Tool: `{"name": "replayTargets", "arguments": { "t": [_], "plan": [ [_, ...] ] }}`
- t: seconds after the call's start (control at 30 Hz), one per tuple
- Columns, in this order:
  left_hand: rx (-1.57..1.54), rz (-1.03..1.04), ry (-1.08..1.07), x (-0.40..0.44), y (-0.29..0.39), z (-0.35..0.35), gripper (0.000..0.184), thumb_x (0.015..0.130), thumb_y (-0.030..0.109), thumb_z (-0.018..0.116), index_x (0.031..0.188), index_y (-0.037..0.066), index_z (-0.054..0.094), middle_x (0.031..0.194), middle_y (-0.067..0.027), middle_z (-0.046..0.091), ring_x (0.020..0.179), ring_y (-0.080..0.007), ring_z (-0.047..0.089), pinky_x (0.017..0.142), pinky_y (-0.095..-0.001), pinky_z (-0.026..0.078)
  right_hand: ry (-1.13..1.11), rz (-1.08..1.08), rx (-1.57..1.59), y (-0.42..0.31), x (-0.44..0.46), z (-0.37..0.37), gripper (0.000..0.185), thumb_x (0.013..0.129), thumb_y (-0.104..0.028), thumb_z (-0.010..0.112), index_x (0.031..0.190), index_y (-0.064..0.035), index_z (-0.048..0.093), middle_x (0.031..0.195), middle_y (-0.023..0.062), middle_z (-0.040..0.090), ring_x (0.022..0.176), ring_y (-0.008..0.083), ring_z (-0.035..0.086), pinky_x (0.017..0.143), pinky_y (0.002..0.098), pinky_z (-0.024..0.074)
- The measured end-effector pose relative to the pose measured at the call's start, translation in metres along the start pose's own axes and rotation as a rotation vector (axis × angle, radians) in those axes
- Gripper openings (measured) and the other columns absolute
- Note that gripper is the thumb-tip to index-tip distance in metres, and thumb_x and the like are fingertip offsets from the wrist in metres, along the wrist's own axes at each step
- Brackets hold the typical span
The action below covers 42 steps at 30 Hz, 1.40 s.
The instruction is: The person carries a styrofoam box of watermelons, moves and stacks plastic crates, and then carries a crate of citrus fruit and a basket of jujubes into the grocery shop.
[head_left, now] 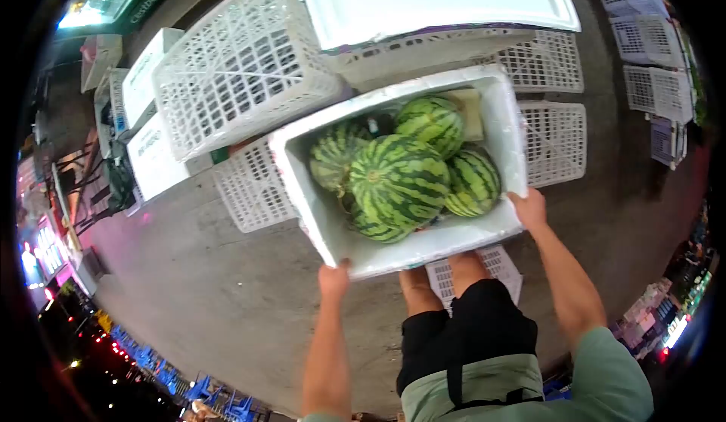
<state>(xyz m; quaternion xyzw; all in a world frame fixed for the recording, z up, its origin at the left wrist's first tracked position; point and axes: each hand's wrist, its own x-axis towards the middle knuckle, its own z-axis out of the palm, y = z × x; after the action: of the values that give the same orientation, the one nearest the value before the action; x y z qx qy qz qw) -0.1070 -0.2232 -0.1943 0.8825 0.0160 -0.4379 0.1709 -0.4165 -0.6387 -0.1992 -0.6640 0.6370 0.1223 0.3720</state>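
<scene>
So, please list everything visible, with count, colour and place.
box: one, white, centre
watermelons: five or more, striped green, in box
flat piece: one, tan, in box
crates: many, mostly white, around box, upper right
lid or tray: one, white, top
side boxes: several, white, left
cabinet: one, green, upper left
seats: several, blue, lower left
shorts: one, black, bottom
shirt: one, pale green, bottom
left hand: one, box's near left
right hand: one, box's near right
</scene>
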Motion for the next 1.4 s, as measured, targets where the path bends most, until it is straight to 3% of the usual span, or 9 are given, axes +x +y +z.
{"name": "replayTargets", "arguments": {
  "t": [0.2, 0.37, 0.57, 0.67, 0.8, 1.03, 1.13, 1.23, 1.4],
  "plan": [
    [0.103, -0.128, -0.046, -0.039, 0.013, -0.020, 0.041, 0.080, 0.033, 0.067, 0.101, -0.003, 0.067, 0.089, -0.0185, 0.069, 0.083, -0.0291, 0.067, 0.075, -0.0402, 0.050, 0.014, 0.008, -0.035, -0.003, -0.043, -0.024, 0.034, 0.080, -0.027, 0.072, 0.099, 0.0012, 0.068, 0.090, 0.0236, 0.068, 0.087, 0.0401, 0.066, 0.077, 0.0434, 0.0510],
    [-0.020, -0.093, -0.079, -0.063, 0.015, -0.029, 0.039, 0.081, 0.032, 0.066, 0.101, -0.001, 0.068, 0.093, -0.0218, 0.069, 0.092, -0.0376, 0.066, 0.080, -0.0432, 0.048, 0.003, 0.068, -0.132, -0.026, -0.065, -0.046, 0.032, 0.081, -0.022, 0.071, 0.101, 0.0016, 0.068, 0.091, 0.0230, 0.069, 0.086, 0.0371, 0.068, 0.074, 0.0418, 0.0517],
    [-0.026, -0.086, -0.107, -0.097, -0.019, -0.022, 0.038, 0.085, 0.027, 0.067, 0.108, -0.002, 0.066, 0.100, -0.0203, 0.070, 0.097, -0.0339, 0.067, 0.084, -0.0394, 0.049, -0.006, 0.106, 0.022, 0.010, -0.107, -0.040, 0.030, 0.082, -0.021, 0.071, 0.103, 0.0011, 0.067, 0.089, 0.0212, 0.070, 0.084, 0.0340, 0.069, 0.073, 0.0396, 0.0517],
    [-0.029, -0.211, -0.101, -0.100, -0.035, -0.008, 0.039, 0.085, 0.028, 0.067, 0.110, -0.002, 0.065, 0.101, -0.0204, 0.069, 0.097, -0.0334, 0.066, 0.084, -0.0397, 0.049, -0.009, 0.182, 0.065, 0.029, -0.107, -0.023, 0.031, 0.084, -0.022, 0.070, 0.104, 0.0010, 0.067, 0.090, 0.0202, 0.070, 0.084, 0.0312, 0.070, 0.073, 0.0385, 0.0517],
    [-0.036, -0.137, -0.083, -0.067, -0.053, 0.027, 0.039, 0.087, 0.030, 0.066, 0.110, -0.002, 0.064, 0.103, -0.0207, 0.069, 0.098, -0.0361, 0.065, 0.082, -0.0410, 0.048, 0.042, 0.095, 0.184, 0.058, -0.088, 0.015, 0.030, 0.086, -0.021, 0.069, 0.105, 0.0011, 0.067, 0.093, 0.0197, 0.071, 0.087, 0.0269, 0.070, 0.076, 0.0360, 0.0510],
    [0.006, 0.080, -0.064, -0.021, -0.073, 0.055, 0.040, 0.088, 0.033, 0.063, 0.108, -0.002, 0.064, 0.105, -0.0226, 0.067, 0.099, -0.0410, 0.062, 0.083, -0.0432, 0.047, 0.034, 0.112, 0.126, 0.066, -0.052, 0.044, 0.030, 0.086, -0.021, 0.070, 0.105, 0.0017, 0.067, 0.093, 0.0205, 0.071, 0.088, 0.0310, 0.070, 0.076, 0.0379, 0.0510],
    [-0.057, 0.034, -0.015, -0.006, -0.061, 0.058, 0.036, 0.086, 0.025, 0.064, 0.109, -0.003, 0.063, 0.100, -0.0236, 0.067, 0.094, -0.0380, 0.063, 0.082, -0.0425, 0.046, 0.060, 0.093, 0.048, 0.059, -0.033, 0.051, 0.031, 0.085, -0.022, 0.071, 0.105, 0.0017, 0.067, 0.092, 0.0214, 0.070, 0.088, 0.0337, 0.070, 0.075, 0.0389, 0.0511],
    [-0.080, 0.011, 0.033, 0.002, -0.049, 0.050, 0.042, 0.086, 0.032, 0.065, 0.110, -0.002, 0.064, 0.106, -0.0226, 0.067, 0.100, -0.0418, 0.062, 0.084, -0.0428, 0.046, 0.060, 0.046, -0.012, 0.044, -0.016, 0.043, 0.033, 0.085, -0.025, 0.071, 0.104, 0.0016, 0.068, 0.092, 0.0226, 0.069, 0.087, 0.0341, 0.069, 0.074, 0.0388, 0.0510],
    [-0.088, -0.022, 0.025, 0.024, 0.001, 0.025, 0.040, 0.081, 0.026, 0.068, 0.103, -0.006, 0.065, 0.093, -0.0234, 0.069, 0.090, -0.0380, 0.066, 0.080, -0.0409, 0.048, 0.162, 0.058, 0.089, 0.005, 0.004, 0.047, 0.038, 0.084, -0.030, 0.071, 0.101, 0.0030, 0.066, 0.086, 0.0218, 0.068, 0.080, 0.0324, 0.068, 0.073, 0.0393, 0.0501]
  ]
}}
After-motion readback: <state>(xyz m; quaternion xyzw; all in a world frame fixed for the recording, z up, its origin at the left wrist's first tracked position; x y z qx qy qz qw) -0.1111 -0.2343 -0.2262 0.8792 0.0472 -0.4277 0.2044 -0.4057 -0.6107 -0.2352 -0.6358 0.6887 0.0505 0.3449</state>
